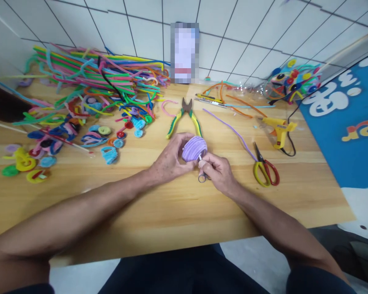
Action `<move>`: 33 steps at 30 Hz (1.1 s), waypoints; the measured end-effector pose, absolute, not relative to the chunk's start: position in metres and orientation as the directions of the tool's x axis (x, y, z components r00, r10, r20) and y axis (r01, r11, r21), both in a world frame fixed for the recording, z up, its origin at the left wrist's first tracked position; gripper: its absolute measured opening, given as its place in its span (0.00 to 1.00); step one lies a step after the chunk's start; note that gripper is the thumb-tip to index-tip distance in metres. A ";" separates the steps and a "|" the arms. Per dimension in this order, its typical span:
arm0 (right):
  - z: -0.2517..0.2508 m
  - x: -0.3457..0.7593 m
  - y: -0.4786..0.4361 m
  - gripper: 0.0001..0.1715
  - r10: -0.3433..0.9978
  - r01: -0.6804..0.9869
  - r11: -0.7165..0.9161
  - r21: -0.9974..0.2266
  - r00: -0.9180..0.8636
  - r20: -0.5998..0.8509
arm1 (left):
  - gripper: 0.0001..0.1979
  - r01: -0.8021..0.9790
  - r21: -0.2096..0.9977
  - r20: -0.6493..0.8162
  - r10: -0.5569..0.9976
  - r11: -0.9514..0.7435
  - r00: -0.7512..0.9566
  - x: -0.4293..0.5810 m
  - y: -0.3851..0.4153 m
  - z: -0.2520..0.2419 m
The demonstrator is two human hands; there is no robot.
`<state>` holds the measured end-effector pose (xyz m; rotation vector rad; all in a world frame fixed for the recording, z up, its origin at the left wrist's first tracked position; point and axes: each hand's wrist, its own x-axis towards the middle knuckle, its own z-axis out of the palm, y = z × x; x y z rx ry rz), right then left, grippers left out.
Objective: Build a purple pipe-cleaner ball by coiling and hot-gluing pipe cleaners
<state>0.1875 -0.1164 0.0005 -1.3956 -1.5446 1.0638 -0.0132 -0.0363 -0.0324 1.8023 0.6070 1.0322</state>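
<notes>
A round, hollow purple pipe-cleaner coil (pixel 195 148) is cupped in my left hand (pixel 171 157), thumb below and fingers around its far side. My right hand (pixel 216 169) is closed at the coil's near right edge, its thumb and fingers pinched together. Dark finger loops of small scissors (pixel 202 178) show just under the right fingers; the rest is mostly covered. A thin pale tip pokes up from the pinch against the coil, in line with those loops. Beyond the coil lie pliers (pixel 187 108) with green and yellow handles, jaws pointing away.
Loose pipe cleaners (pixel 88 73) and small coiled pieces (pixel 110 154) spread over the left. To the right are a purple pipe cleaner (pixel 233 130), red-and-yellow-handled scissors (pixel 265 169) and a yellow glue gun (pixel 279 131). A phone (pixel 185 53) leans on the tiled wall.
</notes>
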 end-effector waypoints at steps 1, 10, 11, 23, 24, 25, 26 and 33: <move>0.002 0.189 -0.118 0.18 0.994 0.331 0.058 -0.942 -0.102 0.026 | 0.34 -0.027 0.903 0.380 0.768 -0.429 0.516 -0.013 -0.038 -0.032; -0.004 0.223 -0.095 0.12 0.974 0.618 0.101 -0.780 0.098 0.204 | 0.35 -0.067 0.980 0.197 0.854 -0.189 0.482 -0.022 -0.037 -0.028; -0.008 0.226 -0.091 0.11 0.972 0.667 0.119 -0.735 0.074 0.225 | 0.35 -0.081 0.982 0.188 0.848 -0.170 0.495 -0.024 -0.035 -0.028; -0.007 0.204 -0.101 0.25 0.640 0.703 0.626 -0.337 -0.217 0.737 | 0.27 -0.355 0.914 0.001 0.874 0.197 0.486 -0.010 -0.032 -0.034; -0.007 0.200 -0.102 0.26 0.627 0.691 0.645 -0.326 -0.234 0.743 | 0.27 -0.376 0.896 -0.026 0.873 0.236 0.487 -0.008 -0.034 -0.031; -0.008 0.198 -0.102 0.27 0.618 0.683 0.656 -0.320 -0.242 0.748 | 0.27 -0.394 0.880 -0.047 0.873 0.266 0.485 -0.007 -0.036 -0.028; -0.009 0.196 -0.102 0.27 0.612 0.679 0.662 -0.318 -0.243 0.753 | 0.26 -0.405 0.868 -0.064 0.872 0.288 0.485 -0.006 -0.037 -0.025; -0.012 0.195 -0.100 0.23 0.567 0.664 0.688 -0.293 -0.239 0.789 | 0.26 -0.402 0.839 -0.129 0.853 0.366 0.506 -0.009 -0.038 -0.014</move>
